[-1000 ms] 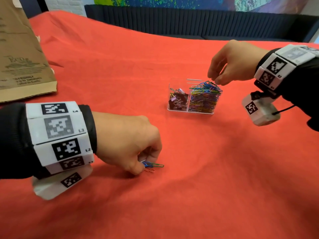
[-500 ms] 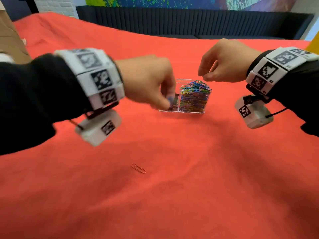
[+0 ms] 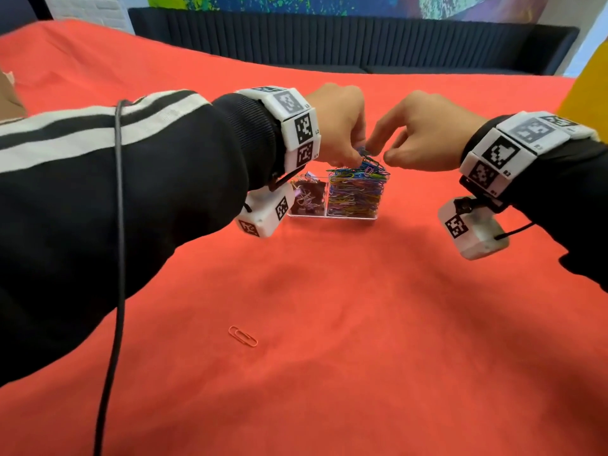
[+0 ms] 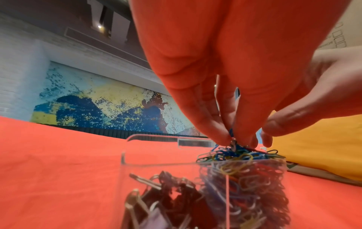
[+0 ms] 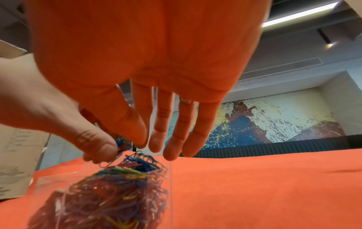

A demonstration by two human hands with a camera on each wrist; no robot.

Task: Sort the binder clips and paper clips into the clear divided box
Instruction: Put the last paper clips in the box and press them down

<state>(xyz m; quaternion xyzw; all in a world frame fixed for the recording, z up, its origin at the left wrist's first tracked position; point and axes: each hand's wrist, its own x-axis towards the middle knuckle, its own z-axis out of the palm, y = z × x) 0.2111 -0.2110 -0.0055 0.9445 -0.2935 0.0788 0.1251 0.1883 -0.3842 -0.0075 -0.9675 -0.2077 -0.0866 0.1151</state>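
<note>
Left hand [image 3: 339, 126] pinches paper clips [image 4: 233, 139] above the clear divided box [image 3: 332, 216], right compartment heaped full. Right hand [image 3: 424, 133] hovers released. Clips are light, springy, tangle-prone: pinch the wire loops. One orange clip [image 3: 242, 336] lies on the table [image 3: 394, 357].

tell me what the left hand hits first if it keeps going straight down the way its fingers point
Most likely the heaped paper clips in the clear box: the left hand points down at them, fingertips pinching clips right at the heap.
</note>
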